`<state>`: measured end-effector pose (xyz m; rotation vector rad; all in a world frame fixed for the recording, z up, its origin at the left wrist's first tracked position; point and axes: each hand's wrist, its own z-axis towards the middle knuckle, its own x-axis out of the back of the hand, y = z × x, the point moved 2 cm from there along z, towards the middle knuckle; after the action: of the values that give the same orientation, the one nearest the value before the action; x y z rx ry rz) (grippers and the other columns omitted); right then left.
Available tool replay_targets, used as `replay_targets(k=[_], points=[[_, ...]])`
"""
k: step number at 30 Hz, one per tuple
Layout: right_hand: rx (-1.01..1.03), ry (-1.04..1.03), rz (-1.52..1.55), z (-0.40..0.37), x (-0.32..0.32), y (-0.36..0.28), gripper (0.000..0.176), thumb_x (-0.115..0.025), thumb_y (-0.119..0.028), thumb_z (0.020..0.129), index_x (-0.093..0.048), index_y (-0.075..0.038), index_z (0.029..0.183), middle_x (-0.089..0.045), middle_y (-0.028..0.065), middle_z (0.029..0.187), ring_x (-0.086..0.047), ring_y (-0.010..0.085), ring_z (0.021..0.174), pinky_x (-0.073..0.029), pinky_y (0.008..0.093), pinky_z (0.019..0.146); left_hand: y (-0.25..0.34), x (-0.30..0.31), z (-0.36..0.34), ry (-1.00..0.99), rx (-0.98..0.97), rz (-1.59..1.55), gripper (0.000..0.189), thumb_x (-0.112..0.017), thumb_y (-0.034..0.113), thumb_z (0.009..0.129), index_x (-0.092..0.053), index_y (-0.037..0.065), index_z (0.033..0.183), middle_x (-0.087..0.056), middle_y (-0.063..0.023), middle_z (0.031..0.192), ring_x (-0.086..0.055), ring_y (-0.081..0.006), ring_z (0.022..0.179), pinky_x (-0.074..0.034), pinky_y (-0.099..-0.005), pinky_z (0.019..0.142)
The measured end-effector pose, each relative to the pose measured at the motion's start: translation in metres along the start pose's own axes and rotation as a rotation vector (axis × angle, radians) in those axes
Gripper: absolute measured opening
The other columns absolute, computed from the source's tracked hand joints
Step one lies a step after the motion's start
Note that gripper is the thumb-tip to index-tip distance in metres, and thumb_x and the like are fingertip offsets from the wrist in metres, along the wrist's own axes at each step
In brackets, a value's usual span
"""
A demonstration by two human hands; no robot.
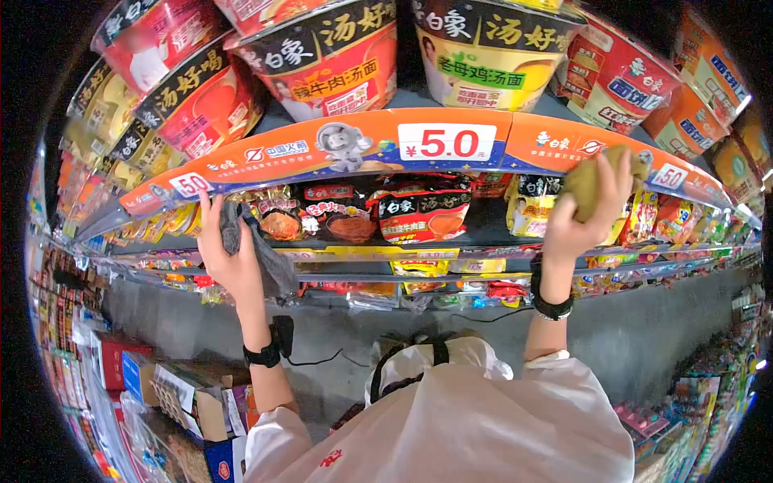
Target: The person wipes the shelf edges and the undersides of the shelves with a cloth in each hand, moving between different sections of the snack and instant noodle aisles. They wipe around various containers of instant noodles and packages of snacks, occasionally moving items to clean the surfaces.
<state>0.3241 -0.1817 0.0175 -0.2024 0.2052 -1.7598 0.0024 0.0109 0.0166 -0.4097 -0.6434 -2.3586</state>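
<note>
My left hand [225, 249] is closed on a dark grey cloth [274, 262], which hangs down beside my wrist. Its fingertips reach the lower edge of the orange shelf strip [266, 153], near a small price tag [189, 184] at the left. On the right, an olive-yellow cloth [585, 191] is bunched in my right hand [600, 205]. That hand presses it against or just in front of the same strip, close to another price tag [668, 176]; whether it touches cannot be told. Between my hands the strip carries a large 5.0 price label [448, 142].
Instant noodle tubs [491, 56] line the shelf above the strip. Noodle packets [423, 213] fill the shelf below, with more rows under it. Opened cardboard boxes [189, 402] stand on the grey floor [330, 322] at lower left. Stocked shelves [708, 402] curve along the right.
</note>
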Motion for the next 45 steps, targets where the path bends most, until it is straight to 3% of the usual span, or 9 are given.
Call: replay_targets(k=[7,14,22,26,33,37,40,43,45], points=[[0.063,0.003,0.183,-0.02,-0.032,-0.046,0.061,-0.044,0.003,0.058,-0.048,-0.006,0.118,-0.051,0.0142,0.118,-0.044,0.0338,0.111,-0.031,0.0453,0.096,0.01,-0.011,-0.002,0.116,-0.047,-0.086,0.04,-0.053,-0.003,0.075,-0.049,0.0,0.115,-0.041,-0.0154,0.13,-0.044,-0.0278,0.115,-0.033,-0.0347,0.094],[0.182,-0.184,0.316,-0.01,-0.067,-0.117,0.04,-0.045,-0.001,0.071,-0.057,-0.01,0.108,-0.058,0.0022,0.108,-0.048,0.0235,0.098,-0.038,0.0372,0.083,0.007,-0.006,-0.001,0.097,-0.076,-0.046,0.039,-0.051,-0.004,0.076,-0.05,0.001,0.115,-0.043,-0.0159,0.128,-0.045,-0.0277,0.114,-0.034,-0.0343,0.094],[0.284,-0.128,0.116,-0.005,-0.03,-0.031,0.044,-0.05,-0.001,0.066,-0.056,-0.008,0.11,-0.059,0.0028,0.107,-0.051,0.023,0.093,-0.04,0.0367,0.08,0.003,-0.008,-0.002,0.091,-0.107,-0.052,0.039,-0.05,-0.006,0.077,-0.05,0.001,0.115,-0.043,-0.0153,0.128,-0.044,-0.0272,0.116,-0.033,-0.0342,0.094],[0.2,-0.048,-0.058,0.007,0.006,0.024,0.061,-0.044,0.009,0.055,-0.049,0.001,0.115,-0.055,0.0106,0.114,-0.048,0.0336,0.105,-0.036,0.0423,0.093,0.004,-0.009,-0.002,0.082,-0.099,-0.069,0.038,-0.049,-0.006,0.078,-0.05,0.001,0.116,-0.041,-0.0155,0.13,-0.042,-0.0268,0.118,-0.031,-0.0347,0.096],[-0.075,0.056,0.038,0.005,0.008,0.018,0.063,-0.04,0.008,0.056,-0.047,0.0,0.118,-0.051,0.0142,0.118,-0.041,0.033,0.115,-0.025,0.0436,0.101,0.011,-0.014,-0.007,0.093,-0.055,-0.105,0.041,-0.05,-0.005,0.079,-0.047,0.002,0.119,-0.037,-0.015,0.133,-0.037,-0.0272,0.121,-0.028,-0.0359,0.099],[0.17,-0.215,0.095,-0.019,-0.019,-0.034,0.051,-0.044,0.006,0.06,-0.056,-0.004,0.108,-0.057,0.0127,0.109,-0.049,0.0281,0.107,-0.035,0.0399,0.092,0.009,-0.01,-0.006,0.077,-0.096,-0.078,0.042,-0.05,-0.005,0.079,-0.046,0.003,0.12,-0.037,-0.0145,0.133,-0.037,-0.0271,0.121,-0.028,-0.0359,0.099],[0.337,-0.175,0.095,-0.018,-0.024,-0.025,0.052,-0.045,0.007,0.06,-0.056,-0.007,0.108,-0.058,0.0108,0.107,-0.053,0.0285,0.1,-0.036,0.0405,0.091,0.006,-0.003,-0.004,0.041,-0.088,-0.081,0.041,-0.049,-0.004,0.079,-0.048,0.003,0.119,-0.037,-0.0135,0.133,-0.038,-0.0266,0.12,-0.028,-0.0357,0.099],[0.348,-0.184,0.085,-0.007,-0.008,0.003,0.038,-0.048,0.0,0.07,-0.06,-0.011,0.104,-0.059,0.0034,0.108,-0.05,0.0228,0.099,-0.04,0.0366,0.084,0.003,-0.003,-0.005,0.034,-0.102,-0.056,0.039,-0.049,-0.003,0.08,-0.049,0.003,0.119,-0.039,-0.0127,0.132,-0.039,-0.0265,0.119,-0.029,-0.0353,0.098],[0.307,-0.18,0.12,0.001,0.007,0.035,0.043,-0.05,0.004,0.064,-0.059,-0.009,0.104,-0.059,0.0076,0.105,-0.052,0.0247,0.099,-0.04,0.0387,0.086,0.003,-0.001,-0.004,0.006,-0.093,-0.077,0.039,-0.049,-0.003,0.08,-0.049,0.003,0.119,-0.039,-0.0128,0.132,-0.039,-0.0262,0.119,-0.028,-0.0353,0.099]])
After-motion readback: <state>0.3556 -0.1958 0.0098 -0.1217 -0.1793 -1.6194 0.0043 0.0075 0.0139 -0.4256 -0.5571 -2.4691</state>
